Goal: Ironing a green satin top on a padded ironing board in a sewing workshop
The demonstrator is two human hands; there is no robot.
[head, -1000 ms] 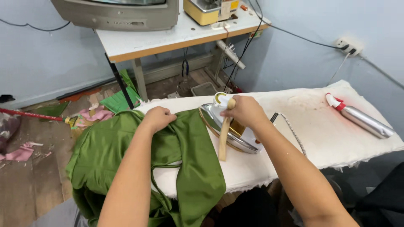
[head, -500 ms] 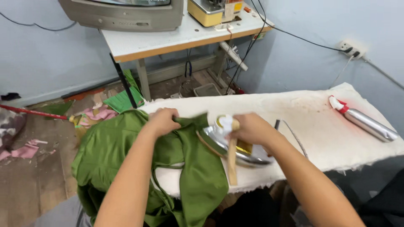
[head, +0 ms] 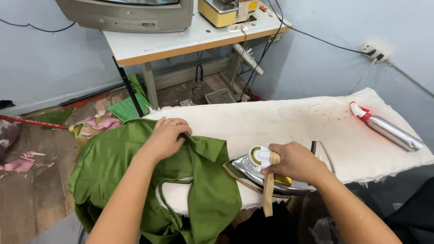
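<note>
A green garment [head: 135,180] is draped over the near end of a white padded ironing board [head: 298,122], much of it hanging off the left edge. The left hand [head: 165,138] is laid on the cloth near the board's far edge, fingers curled and pinching a fold of the green fabric; a ring is seen on 1 finger. The right hand [head: 294,162] is closed around the handle of a silver iron [head: 260,174], which is set on the board with its pointed tip touching the garment's right edge. A round yellow-and-white dial is seen on top of the iron, and a tan strip hangs down from the handle past the board's front edge.

At the board's far right end a silver spray bottle [head: 391,131] with a red-and-white nozzle is laid on its side, on a reddish stain. Behind the board stands a white work table [head: 149,45], on which a grey monitor [head: 126,13] and a yellow machine [head: 221,11] are placed. Pink and green scraps [head: 104,122] are scattered on the floor.
</note>
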